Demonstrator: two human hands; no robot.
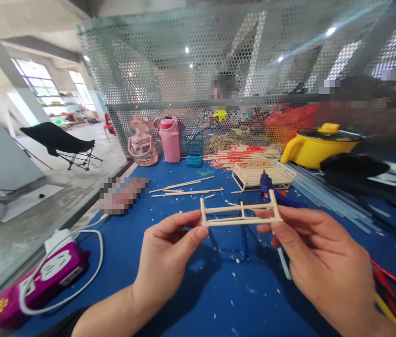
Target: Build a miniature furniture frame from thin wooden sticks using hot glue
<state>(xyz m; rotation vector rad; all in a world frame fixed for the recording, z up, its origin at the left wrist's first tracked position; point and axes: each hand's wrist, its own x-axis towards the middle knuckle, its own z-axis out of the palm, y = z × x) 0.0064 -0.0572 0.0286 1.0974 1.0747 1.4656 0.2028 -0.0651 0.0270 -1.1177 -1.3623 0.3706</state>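
Between my two hands, raised over the blue tabletop, is a small frame of thin wooden sticks (235, 223) with short upright posts at its ends. My left hand (169, 245) pinches its left end between thumb and fingers. The right end sits in the grip of my right hand (319, 255). Beyond the right hand stands a blue glue gun (265, 185), nozzle upward, its body partly hidden. Behind it rests a tray-like piece built of sticks (264, 175). Loose sticks (183, 193) lie past my left hand. Under the frame, a dark blue tool (244, 241) is partly covered.
Clear glue sticks (334, 199) lie at right, near a yellow pot (320, 147). A bundle of red-marked sticks (243, 155) and a pink bottle (169, 140) stand before the perforated screen (169, 61). A purple power strip (43, 281) with a white cable sits at left.
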